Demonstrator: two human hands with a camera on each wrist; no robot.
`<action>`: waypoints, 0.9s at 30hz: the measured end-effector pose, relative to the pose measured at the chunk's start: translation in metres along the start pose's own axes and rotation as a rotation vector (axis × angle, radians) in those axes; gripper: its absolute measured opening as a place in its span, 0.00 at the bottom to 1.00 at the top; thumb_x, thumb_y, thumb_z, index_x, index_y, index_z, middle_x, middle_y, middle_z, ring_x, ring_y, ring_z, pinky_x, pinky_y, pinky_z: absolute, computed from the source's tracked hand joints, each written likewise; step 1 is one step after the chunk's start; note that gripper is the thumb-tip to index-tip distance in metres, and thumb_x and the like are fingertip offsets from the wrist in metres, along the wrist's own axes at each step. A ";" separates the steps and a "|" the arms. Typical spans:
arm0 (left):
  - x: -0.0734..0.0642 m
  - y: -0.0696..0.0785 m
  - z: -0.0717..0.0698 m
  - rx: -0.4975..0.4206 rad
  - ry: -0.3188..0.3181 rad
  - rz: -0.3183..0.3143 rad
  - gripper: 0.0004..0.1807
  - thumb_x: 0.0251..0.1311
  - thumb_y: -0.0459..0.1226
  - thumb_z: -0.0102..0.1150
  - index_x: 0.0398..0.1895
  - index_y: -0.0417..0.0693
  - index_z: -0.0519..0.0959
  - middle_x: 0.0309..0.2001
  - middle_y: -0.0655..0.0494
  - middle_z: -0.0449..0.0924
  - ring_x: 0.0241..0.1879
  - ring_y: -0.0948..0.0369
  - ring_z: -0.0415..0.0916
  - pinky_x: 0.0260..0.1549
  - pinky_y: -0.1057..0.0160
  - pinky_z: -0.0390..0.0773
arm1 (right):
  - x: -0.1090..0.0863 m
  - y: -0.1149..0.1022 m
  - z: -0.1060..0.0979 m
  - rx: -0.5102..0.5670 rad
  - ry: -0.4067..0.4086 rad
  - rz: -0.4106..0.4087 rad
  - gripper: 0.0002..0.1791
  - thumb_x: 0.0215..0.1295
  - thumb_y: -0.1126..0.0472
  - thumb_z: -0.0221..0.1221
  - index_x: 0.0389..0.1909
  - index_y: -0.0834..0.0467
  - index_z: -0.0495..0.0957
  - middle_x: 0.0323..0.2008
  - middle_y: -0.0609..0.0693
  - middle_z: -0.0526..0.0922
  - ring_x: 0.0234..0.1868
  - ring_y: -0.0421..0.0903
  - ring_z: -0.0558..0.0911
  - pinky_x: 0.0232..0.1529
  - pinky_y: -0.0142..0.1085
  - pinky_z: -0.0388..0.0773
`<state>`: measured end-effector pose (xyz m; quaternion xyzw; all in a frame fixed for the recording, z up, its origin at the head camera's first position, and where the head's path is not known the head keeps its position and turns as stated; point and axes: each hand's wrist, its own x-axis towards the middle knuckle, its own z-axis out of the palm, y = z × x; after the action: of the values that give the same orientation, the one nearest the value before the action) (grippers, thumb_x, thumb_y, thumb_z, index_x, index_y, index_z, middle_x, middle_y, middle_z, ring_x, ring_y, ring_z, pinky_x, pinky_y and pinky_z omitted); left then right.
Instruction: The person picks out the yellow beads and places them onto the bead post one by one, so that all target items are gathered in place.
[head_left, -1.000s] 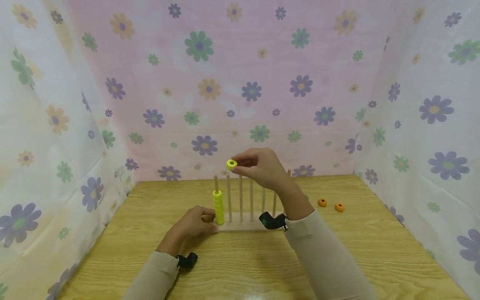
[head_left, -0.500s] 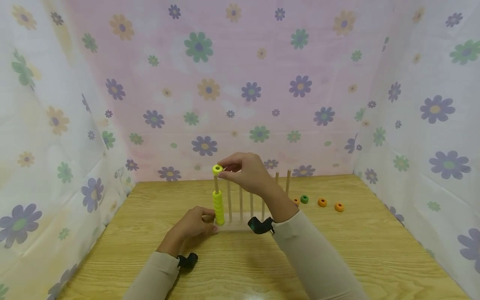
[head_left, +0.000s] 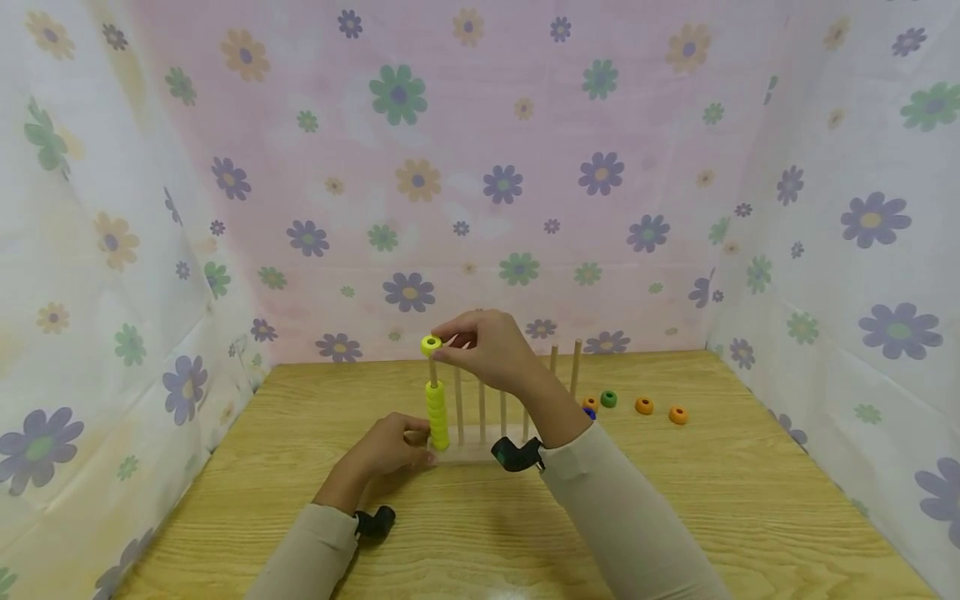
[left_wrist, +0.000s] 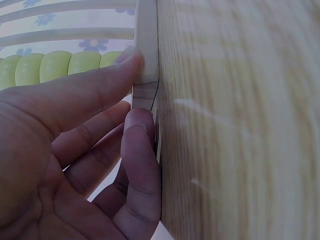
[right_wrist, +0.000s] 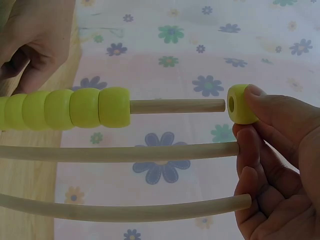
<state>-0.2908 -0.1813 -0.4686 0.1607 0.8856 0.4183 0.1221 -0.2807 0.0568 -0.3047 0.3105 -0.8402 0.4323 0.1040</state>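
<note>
My right hand (head_left: 483, 350) pinches a yellow bead (right_wrist: 241, 104) between thumb and fingers. In the right wrist view the bead's hole faces the tip of a wooden peg (right_wrist: 185, 105), with a thin gap between them. Lower on that peg sits a stack of several yellow beads (head_left: 437, 417). The peg is the leftmost of several rising from a pale wooden base (head_left: 480, 446). My left hand (head_left: 390, 446) grips the left end of this base, its thumb (left_wrist: 112, 75) on top and fingertips against the end. The right hand hides parts of the other pegs.
Right of the base, loose beads lie on the wooden table (head_left: 465, 533): a green bead (head_left: 608, 398), orange beads (head_left: 644, 406) and a partly hidden blue bead (head_left: 589, 413). Flowered cloth (head_left: 480, 167) hangs at the back and both sides.
My right hand has moved left with the yellow bead, from above the second peg to the tip of the leftmost one. My left hand has stayed on the base.
</note>
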 end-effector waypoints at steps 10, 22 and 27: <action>0.001 0.001 0.001 0.020 0.002 0.005 0.27 0.57 0.41 0.78 0.62 0.56 0.84 0.66 0.47 0.79 0.62 0.43 0.79 0.49 0.47 0.85 | -0.001 0.006 0.003 -0.003 -0.005 0.053 0.13 0.66 0.51 0.71 0.50 0.44 0.89 0.42 0.38 0.87 0.38 0.40 0.84 0.33 0.39 0.83; 0.000 0.003 -0.001 0.030 0.013 -0.015 0.28 0.56 0.41 0.78 0.62 0.55 0.84 0.67 0.47 0.79 0.61 0.45 0.79 0.52 0.46 0.84 | 0.001 0.003 0.006 0.005 0.005 0.083 0.13 0.67 0.49 0.70 0.51 0.42 0.89 0.45 0.38 0.87 0.40 0.41 0.84 0.31 0.39 0.82; 0.001 0.002 -0.001 -0.003 0.003 -0.013 0.26 0.58 0.39 0.77 0.62 0.55 0.84 0.68 0.46 0.78 0.60 0.44 0.80 0.48 0.50 0.86 | 0.000 0.003 0.007 0.002 0.008 0.093 0.13 0.66 0.51 0.71 0.51 0.43 0.89 0.45 0.38 0.87 0.41 0.40 0.84 0.32 0.39 0.82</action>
<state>-0.2911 -0.1803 -0.4665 0.1539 0.8862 0.4190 0.1238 -0.2818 0.0526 -0.3105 0.2696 -0.8528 0.4387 0.0867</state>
